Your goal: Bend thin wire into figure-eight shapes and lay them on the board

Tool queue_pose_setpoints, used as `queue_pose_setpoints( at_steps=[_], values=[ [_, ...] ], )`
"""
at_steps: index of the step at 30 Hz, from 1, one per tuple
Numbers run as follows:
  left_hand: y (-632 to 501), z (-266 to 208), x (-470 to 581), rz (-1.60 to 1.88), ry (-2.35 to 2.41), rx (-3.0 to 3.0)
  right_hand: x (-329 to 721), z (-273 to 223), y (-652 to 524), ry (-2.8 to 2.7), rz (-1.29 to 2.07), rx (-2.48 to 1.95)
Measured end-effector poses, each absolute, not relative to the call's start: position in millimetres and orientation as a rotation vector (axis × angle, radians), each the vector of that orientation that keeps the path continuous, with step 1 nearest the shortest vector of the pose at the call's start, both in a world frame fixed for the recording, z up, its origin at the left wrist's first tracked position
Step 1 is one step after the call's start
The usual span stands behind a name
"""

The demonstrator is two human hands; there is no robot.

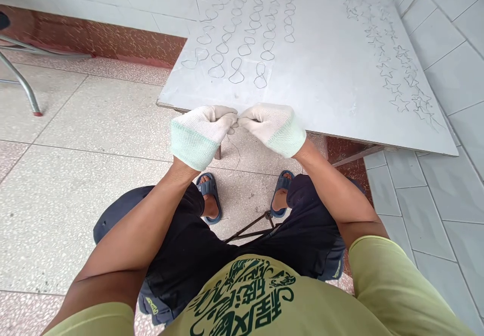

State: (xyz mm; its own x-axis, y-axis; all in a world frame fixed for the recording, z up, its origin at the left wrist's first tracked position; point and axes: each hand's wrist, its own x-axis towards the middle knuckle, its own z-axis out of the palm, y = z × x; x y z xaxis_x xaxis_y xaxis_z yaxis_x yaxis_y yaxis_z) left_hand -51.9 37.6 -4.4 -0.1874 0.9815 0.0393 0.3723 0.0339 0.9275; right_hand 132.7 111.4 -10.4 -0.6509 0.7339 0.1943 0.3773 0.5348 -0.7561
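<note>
Though thin, wire (239, 155) at both hands (200, 128) (274, 124).

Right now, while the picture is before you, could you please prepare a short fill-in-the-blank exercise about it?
1. The left hand and right hand wear white ____, and a thin wire hangs below.
2. The wire stars lie toward the picture's ____ side.
3. Other wire pieces resemble the digit ____.
4. The sandals are ____.

Missing words: gloves; right; eight; blue.
</note>
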Motion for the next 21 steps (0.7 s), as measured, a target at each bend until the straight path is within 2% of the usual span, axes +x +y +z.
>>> queue_pose_setpoints(
  at_steps=[8, 15, 21],
  values=[
    [44.9, -14.8, -57.7, 1.238, 1.487, 1.264, 126.7, -11.6, 103.9, -1.94, 1.056, -1.112],
    [38.6, -13.9, -45.8, 1.247, 1.704, 1.303, 119.9, -14.2, 98.0, -1.865, 1.199, -1.091],
    [35.7, -13.1, -38.0, 1.272, 1.598, 1.474, 107.5, -24.1, 95.8, -1.76, 1.3, -1.097]
  ],
)
